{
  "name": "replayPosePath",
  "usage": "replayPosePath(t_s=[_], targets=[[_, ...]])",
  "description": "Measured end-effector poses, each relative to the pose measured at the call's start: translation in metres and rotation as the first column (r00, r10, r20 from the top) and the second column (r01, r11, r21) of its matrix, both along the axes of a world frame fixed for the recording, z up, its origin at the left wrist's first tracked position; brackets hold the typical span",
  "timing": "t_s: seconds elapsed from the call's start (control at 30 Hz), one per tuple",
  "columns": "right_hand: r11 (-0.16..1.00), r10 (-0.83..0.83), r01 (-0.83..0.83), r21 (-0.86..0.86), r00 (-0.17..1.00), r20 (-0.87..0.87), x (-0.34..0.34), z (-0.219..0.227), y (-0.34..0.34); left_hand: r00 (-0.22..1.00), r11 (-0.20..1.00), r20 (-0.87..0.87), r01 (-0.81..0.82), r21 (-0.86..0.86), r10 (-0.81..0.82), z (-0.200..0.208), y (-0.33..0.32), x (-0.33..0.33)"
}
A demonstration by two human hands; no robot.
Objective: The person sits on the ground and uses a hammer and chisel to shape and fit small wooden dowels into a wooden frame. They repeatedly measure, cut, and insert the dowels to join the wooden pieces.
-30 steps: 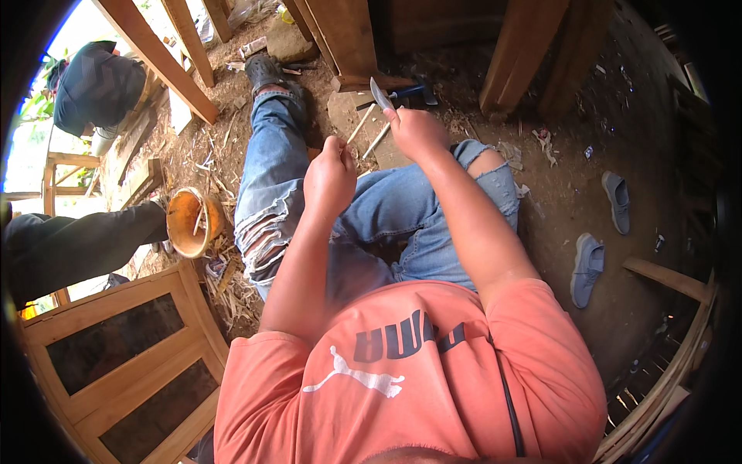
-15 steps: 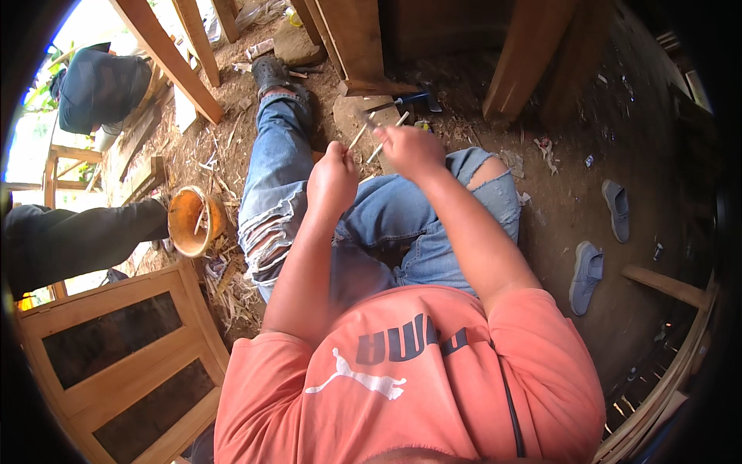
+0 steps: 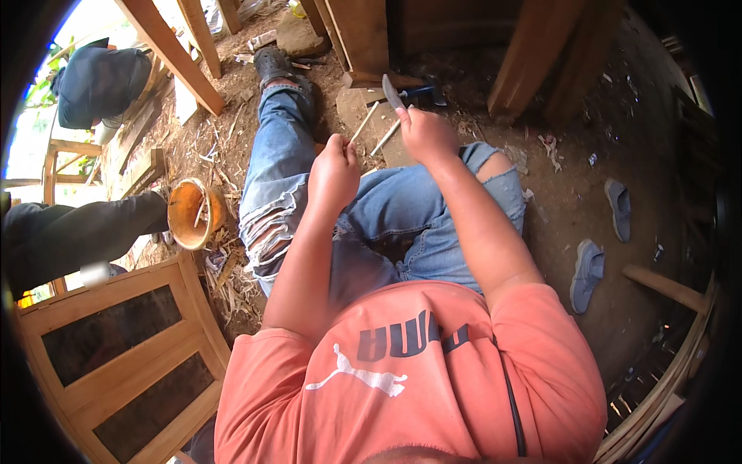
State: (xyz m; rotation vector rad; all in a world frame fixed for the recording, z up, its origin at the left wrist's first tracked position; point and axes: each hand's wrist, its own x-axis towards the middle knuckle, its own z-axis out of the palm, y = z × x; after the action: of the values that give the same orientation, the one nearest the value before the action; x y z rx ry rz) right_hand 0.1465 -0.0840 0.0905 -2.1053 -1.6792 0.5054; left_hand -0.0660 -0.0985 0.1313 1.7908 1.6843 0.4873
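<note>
Here each grip is closed: left hand (image 3: 332, 172) on one thin stick (image 3: 362, 126), right hand (image 3: 423, 133) on one knife (image 3: 392, 91).

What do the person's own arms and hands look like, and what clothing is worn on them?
Both forearms are bare. The left hand and right hand wear no gloves, rings or watch that I can see. Short orange T-shirt sleeves cover only the upper arms.

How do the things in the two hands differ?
The left hand pinches a thin pale stick; the right hand grips a flat grey metal blade. The stick is slender and wooden, the blade broader and shiny. Both point upward, away from the person.
</note>
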Motion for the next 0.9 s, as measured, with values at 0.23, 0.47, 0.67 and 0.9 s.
replayPosePath(t_s=[0.23,0.47,0.67,0.9], targets=[[0.958,0.285,-0.285,0.045,0.958,-0.013,-0.023,-0.011,-0.030,1.000,0.996,0.011,0.010,-0.086,-0.009,-0.021,-0.006,-0.004],[0.978,0.152,-0.155,0.138,0.988,0.033,-0.006,-0.017,-0.006,0.997,0.998,0.062,-0.043,-0.045,0.045,-0.025,-0.010,-0.002],[0.990,0.128,-0.118,-0.073,0.980,0.152,-0.007,-0.004,-0.008,0.987,0.995,0.156,-0.031,-0.100,0.046,-0.011,-0.009,-0.007],[0.995,0.011,0.012,0.094,0.969,-0.247,0.013,-0.059,0.008,0.922,0.989,0.358,-0.142,-0.037,0.146,-0.041,-0.021,-0.048]])
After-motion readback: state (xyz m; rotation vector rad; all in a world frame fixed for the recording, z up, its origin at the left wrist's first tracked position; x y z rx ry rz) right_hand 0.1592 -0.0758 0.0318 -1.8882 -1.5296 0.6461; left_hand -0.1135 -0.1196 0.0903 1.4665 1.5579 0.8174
